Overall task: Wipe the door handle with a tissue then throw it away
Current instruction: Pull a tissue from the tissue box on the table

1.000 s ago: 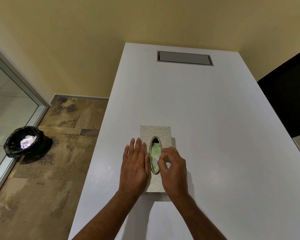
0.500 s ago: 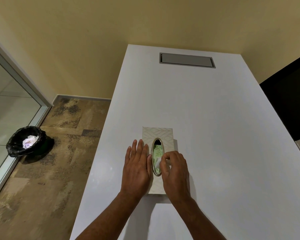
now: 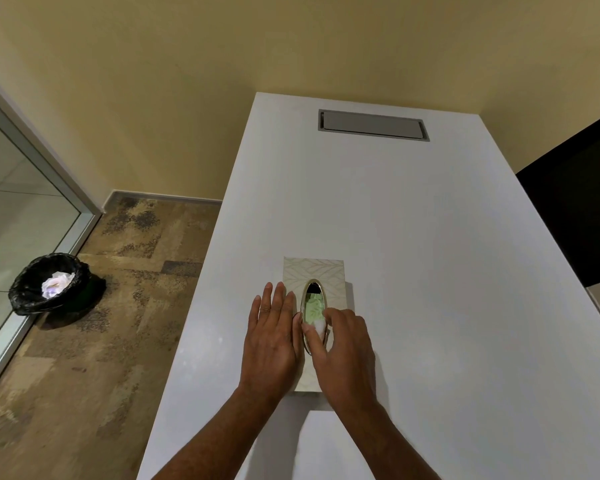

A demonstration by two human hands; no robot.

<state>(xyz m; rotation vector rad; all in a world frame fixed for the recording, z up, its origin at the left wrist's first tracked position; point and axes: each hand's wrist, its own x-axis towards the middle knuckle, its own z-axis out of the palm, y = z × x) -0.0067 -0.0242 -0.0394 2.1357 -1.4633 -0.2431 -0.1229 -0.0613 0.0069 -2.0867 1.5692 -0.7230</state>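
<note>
1. My right hand (image 3: 347, 351) pinches a white tissue (image 3: 318, 328) at the oval slot of the tissue box (image 3: 326, 271).
2. My left hand (image 3: 271, 337) lies flat and released, pressing the box's left side.
3. The box sits on the white surface (image 3: 430, 254); a black-lined bin (image 3: 51, 284) stands on the floor, well apart.

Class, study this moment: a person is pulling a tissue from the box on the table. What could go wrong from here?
1. The right hand pinches only a small tuft of tissue at the oval slot; it may tear.
2. If the left hand lifts off, the tissue box may rise with the pull.
3. The bin stands far off on the floor; a throw could miss.
</note>
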